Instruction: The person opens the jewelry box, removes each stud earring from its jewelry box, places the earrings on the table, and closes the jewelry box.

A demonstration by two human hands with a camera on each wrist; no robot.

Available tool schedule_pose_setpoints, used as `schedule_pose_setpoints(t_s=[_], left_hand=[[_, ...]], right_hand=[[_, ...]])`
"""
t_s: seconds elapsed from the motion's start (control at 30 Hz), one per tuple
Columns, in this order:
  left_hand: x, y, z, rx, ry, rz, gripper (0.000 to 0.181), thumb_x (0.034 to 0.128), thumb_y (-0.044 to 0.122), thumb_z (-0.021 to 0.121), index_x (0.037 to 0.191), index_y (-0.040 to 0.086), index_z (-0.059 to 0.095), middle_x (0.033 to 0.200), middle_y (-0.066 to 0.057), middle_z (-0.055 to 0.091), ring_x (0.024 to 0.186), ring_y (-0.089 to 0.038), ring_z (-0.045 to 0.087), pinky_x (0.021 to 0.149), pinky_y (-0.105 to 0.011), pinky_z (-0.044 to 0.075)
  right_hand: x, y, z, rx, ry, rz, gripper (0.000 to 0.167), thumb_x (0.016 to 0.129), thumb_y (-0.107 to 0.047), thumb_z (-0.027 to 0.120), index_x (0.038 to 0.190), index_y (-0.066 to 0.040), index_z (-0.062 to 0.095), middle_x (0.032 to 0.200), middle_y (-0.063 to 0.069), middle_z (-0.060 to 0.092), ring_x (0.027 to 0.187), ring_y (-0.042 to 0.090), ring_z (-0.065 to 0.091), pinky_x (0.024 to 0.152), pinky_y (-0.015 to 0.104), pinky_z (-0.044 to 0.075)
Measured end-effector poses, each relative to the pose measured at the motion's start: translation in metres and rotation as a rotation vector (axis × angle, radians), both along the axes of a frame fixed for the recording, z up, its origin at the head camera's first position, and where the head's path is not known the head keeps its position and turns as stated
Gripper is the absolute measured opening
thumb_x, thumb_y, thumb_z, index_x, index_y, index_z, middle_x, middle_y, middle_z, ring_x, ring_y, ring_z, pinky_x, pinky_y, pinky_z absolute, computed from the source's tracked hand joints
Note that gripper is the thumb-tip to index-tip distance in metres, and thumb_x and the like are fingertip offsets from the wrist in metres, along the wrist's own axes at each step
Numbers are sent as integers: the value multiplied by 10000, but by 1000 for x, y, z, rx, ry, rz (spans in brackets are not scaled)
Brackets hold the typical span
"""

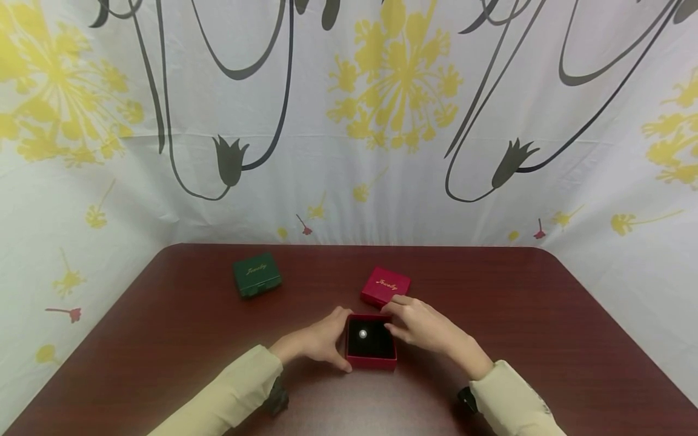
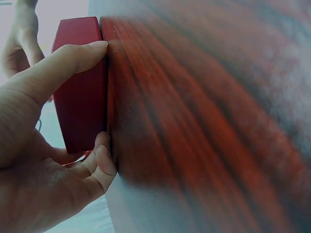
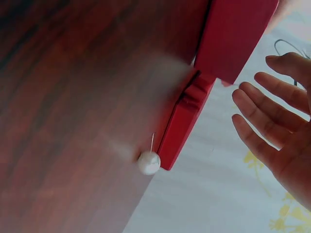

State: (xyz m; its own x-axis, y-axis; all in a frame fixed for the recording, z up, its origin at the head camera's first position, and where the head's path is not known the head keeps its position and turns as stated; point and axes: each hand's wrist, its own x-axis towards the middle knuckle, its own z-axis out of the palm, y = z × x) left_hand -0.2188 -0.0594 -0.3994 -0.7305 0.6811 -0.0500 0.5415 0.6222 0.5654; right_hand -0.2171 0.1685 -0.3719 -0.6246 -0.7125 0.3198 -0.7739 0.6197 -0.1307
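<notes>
One pearl (image 1: 362, 333) inside open red box (image 1: 371, 363): head view only; pearl-headed pin (image 3: 149, 163): right wrist only. Left hand (image 1: 320, 339) grips box; right hand (image 1: 421, 324) loose, fingers spread.

So on my right wrist cam I've got the right hand (image 3: 286, 131) with its fingers spread and loosely bent, just beside a red box (image 3: 238, 39). Past that there's a second red case (image 3: 182, 124) on the wood-grain counter (image 3: 73, 121). A white pearl (image 3: 149, 163) with a thin pin (image 3: 152, 142) sits by its end, can't tell if they're touching. Pale cloth (image 3: 214, 174) with yellow print behind.
</notes>
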Motion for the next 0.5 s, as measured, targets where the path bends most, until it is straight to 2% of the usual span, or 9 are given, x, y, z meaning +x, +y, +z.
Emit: schedule_pose_setpoints(t_s=[0.5], left_hand=[[0,-1,-1,18,10,-21,822,592,253,821,1220,16,345,1080,-24,373,1013,-142,409,886,-260,384]], right_hand=[[4,-19,-5,45,-16,61,212,769,-141,683,939,-23,635,875,37,582,764,91,564,679,197,487]])
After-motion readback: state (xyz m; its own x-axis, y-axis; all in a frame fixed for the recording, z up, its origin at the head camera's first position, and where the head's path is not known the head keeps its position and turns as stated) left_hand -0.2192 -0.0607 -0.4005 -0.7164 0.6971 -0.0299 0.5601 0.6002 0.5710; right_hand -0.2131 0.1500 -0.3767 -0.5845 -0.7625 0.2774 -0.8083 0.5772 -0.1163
